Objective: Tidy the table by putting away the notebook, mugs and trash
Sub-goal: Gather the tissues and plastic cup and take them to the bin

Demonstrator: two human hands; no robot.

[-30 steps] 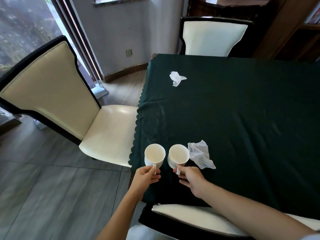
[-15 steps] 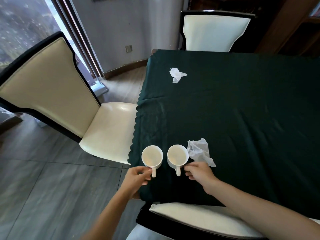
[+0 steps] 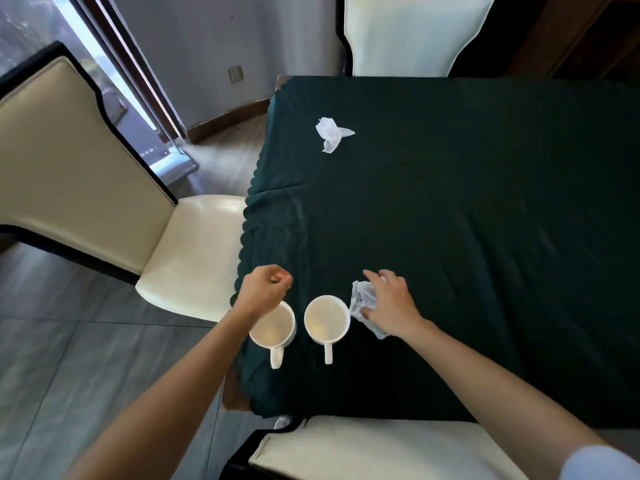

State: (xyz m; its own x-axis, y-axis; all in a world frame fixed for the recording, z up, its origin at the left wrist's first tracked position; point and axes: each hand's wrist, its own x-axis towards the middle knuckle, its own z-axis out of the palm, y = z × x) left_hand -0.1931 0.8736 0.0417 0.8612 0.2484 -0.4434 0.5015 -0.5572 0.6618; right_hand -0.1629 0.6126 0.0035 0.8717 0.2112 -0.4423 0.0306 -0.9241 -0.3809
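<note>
Two white mugs stand upright side by side near the table's front left corner, handles toward me: the left mug (image 3: 273, 330) and the right mug (image 3: 326, 322). My left hand (image 3: 264, 291) hovers over the left mug's far rim, fingers curled shut around nothing. My right hand (image 3: 389, 303) lies on a crumpled white tissue (image 3: 363, 301) just right of the right mug, fingers spread over it. A second crumpled tissue (image 3: 331, 133) lies far up the table. No notebook is in view.
The table wears a dark green cloth (image 3: 467, 220). A cream chair (image 3: 104, 188) stands at the left side, another cream chair (image 3: 412, 32) at the far end, and a chair back (image 3: 381, 448) sits right below me. Grey tile floor lies to the left.
Both hands let go of the mug handles and moved forward. The left hand rose over the left mug; the right hand shifted right onto the near tissue. The camera moved closer.
</note>
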